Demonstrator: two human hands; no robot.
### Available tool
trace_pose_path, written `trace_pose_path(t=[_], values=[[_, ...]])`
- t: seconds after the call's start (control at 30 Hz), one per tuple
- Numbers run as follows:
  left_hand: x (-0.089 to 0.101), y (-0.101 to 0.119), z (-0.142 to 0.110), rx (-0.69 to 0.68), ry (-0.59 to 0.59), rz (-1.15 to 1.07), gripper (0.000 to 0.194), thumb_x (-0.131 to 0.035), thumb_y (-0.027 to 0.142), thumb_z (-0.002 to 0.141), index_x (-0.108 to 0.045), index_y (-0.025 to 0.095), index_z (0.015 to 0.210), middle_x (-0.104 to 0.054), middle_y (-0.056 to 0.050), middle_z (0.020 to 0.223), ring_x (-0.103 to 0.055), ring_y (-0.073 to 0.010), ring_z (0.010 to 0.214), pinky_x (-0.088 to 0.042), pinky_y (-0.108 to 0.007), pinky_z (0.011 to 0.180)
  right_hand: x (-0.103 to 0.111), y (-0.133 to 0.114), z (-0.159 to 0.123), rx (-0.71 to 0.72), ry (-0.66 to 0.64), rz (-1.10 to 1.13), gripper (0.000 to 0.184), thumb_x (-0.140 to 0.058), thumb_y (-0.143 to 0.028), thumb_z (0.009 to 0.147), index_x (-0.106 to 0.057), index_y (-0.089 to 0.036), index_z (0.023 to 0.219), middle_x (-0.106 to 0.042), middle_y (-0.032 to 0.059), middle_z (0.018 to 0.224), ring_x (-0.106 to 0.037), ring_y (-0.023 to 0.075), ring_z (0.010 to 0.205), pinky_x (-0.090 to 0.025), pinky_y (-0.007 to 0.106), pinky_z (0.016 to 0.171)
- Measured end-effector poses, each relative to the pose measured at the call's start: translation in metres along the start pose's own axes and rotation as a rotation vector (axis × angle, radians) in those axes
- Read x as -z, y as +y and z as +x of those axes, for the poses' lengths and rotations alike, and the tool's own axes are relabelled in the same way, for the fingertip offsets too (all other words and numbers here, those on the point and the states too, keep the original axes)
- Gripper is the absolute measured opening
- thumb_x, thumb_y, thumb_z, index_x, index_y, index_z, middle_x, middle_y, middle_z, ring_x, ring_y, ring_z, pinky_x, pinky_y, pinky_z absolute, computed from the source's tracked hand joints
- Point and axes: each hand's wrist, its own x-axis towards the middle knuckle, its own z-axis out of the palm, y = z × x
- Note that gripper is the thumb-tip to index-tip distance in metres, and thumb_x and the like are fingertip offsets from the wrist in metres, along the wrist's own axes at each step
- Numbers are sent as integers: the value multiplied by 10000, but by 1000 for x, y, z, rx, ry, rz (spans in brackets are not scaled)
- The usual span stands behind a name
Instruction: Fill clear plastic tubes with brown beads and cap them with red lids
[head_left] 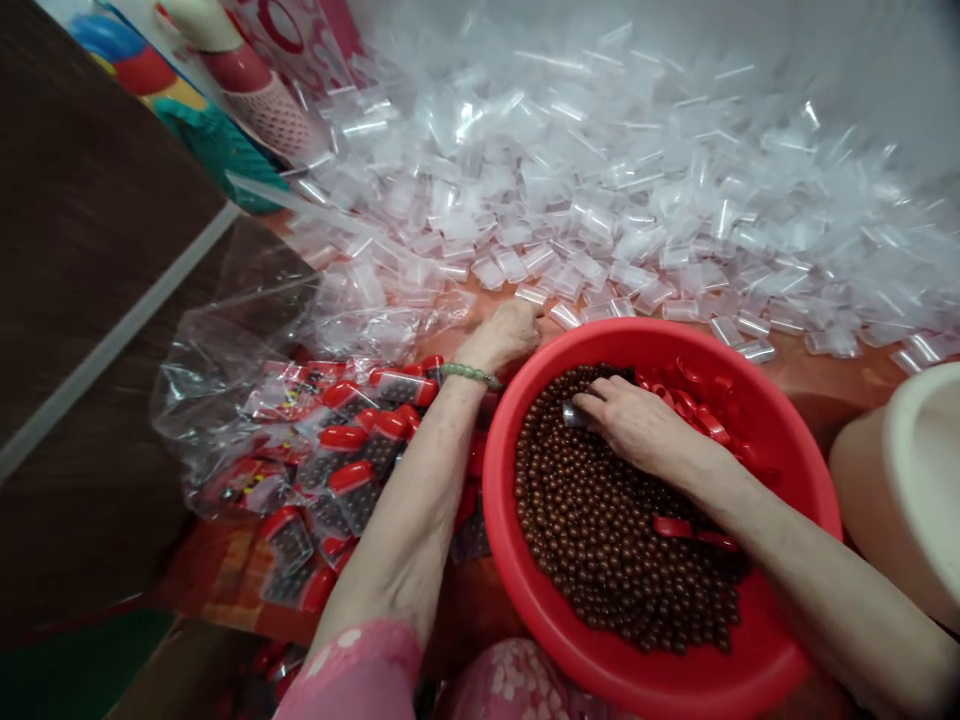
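Observation:
My right hand is down in a large red basin, its fingers closed on a short clear plastic tube. The tube touches a heap of small shiny brown balls. Beside the basin's left rim, my left hand rests low with curled fingers, next to a clear plastic tube at the edge of a big pile; what its fingertips hold, if anything, is hidden. Red plastic caps lie in the basin's far right part, and a red strip-like piece sits on the balls.
A wide pile of clear tubes spreads behind the basin. Left of my left arm, red-capped containers of dark balls lie by a clear plastic bag. A dark brown panel stands far left, a pale tub at right.

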Motion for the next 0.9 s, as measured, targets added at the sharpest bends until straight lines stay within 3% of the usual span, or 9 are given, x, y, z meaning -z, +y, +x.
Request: trace_pose_path(t=[0.17,0.3,0.5,0.63,0.7,0.77,0.83,0.9], values=[[19,32,-40,-49,120,13,266,-375,156,959,-637,122,991,-686,-112,979,-624,-202,910,-485,-350,895,4,4,10,21,-45,19,304,-571,-219,918,-612,-139,1208,-604,131,1175,-670,238,966,-498,308,811],[5,55,-70,-258,202,-21,268,-354,158,977,-614,108,1020,-671,-130,1035,-625,-213,945,-512,-379,899,1,3,12,-3,-54,40,342,-623,-262,878,-587,-104,1179,-633,152,1153,-671,265,1000,-484,305,824],[-13,51,-78,-297,228,-62,259,-394,69,938,-625,77,1055,-616,-181,1211,-610,-242,1107,-510,-397,979,-4,-1,4,-116,-76,82,318,-442,-299,990,-509,-90,1221,-717,139,916,-701,243,816,-440,287,673],[-13,50,-76,-273,211,-11,266,-390,64,941,-633,73,1051,-589,-185,1274,-604,-245,1103,-510,-408,983,3,-3,-13,-46,-155,106,273,-402,-316,1015,-581,-157,1146,-711,76,805,-692,207,738,-417,267,635],[-12,52,-76,-263,204,8,268,-383,53,936,-633,82,1028,-581,-175,1290,-604,-237,1091,-511,-410,980,8,0,-20,-12,-154,58,309,-429,-225,985,-555,-154,1258,-703,94,897,-690,204,765,-428,267,645],[-12,54,-77,-253,189,27,267,-382,34,922,-632,86,1002,-584,-168,1276,-604,-232,1082,-511,-407,980,12,3,-25,27,-145,-21,489,-462,-77,898,-498,-174,1376,-654,136,1096,-688,194,813,-444,262,666],[-11,56,-77,-243,173,49,263,-388,18,903,-631,86,976,-591,-167,1251,-604,-233,1079,-509,-408,982,15,4,-24,87,-167,-71,650,-453,24,814,-491,-229,1411,-581,148,1231,-682,165,813,-456,250,689],[-11,56,-78,-238,166,68,261,-392,10,889,-631,85,963,-591,-170,1244,-601,-241,1089,-507,-411,983,16,3,-19,141,-212,-90,667,-435,48,798,-526,-247,1389,-570,144,1244,-679,151,798,-468,248,709]])
